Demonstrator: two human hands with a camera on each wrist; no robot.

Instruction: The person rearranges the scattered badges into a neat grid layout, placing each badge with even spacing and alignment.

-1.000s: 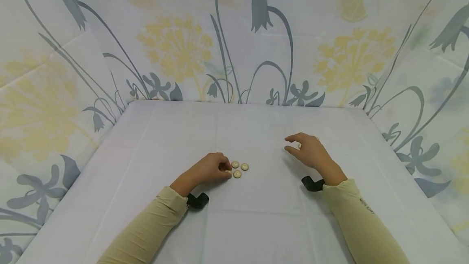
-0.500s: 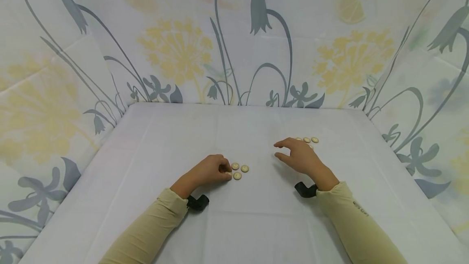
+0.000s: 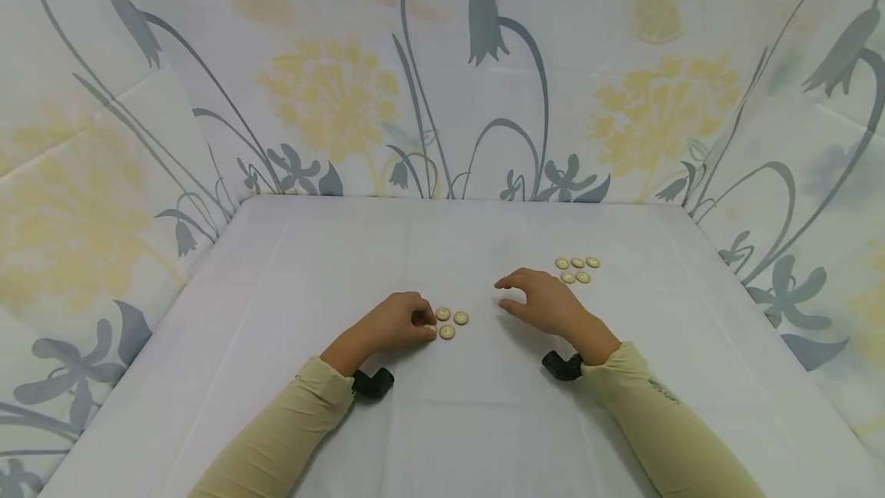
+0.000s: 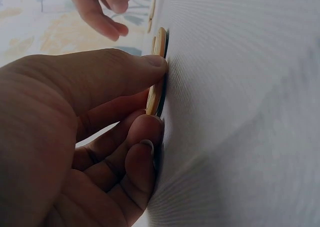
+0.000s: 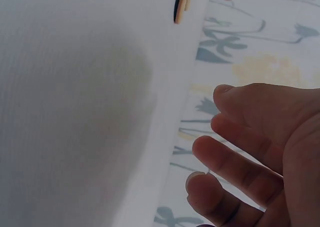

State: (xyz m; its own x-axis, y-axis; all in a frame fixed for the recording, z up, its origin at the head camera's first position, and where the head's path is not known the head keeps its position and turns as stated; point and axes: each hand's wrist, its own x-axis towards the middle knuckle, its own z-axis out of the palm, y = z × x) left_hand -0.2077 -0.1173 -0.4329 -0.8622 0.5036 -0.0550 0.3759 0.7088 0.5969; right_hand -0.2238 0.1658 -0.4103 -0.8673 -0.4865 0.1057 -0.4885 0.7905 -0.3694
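Head view: left hand (image 3: 396,319) pinches one cream button (image 4: 154,99), and the neighbours are awfully close!

Down at the white table (image 3: 484,413), that thumb-and-finger grip has the button low, left of three loose buttons (image 3: 447,332) and just beside them; over to the far right, five more buttons (image 3: 577,263) sit in two rows, three far and two near. Right hand (image 3: 542,302) hovers between the groups, its grip holding nothing, thumb and fingers apart. Here's the danger, as I judge it: the button is thin, so a pinch catching only its rim could let it slip or flip. Any sideways twitch of those left fingertips could scatter the three alongside, and if both hands crowd that spot, they might bump and knock the held one loose.
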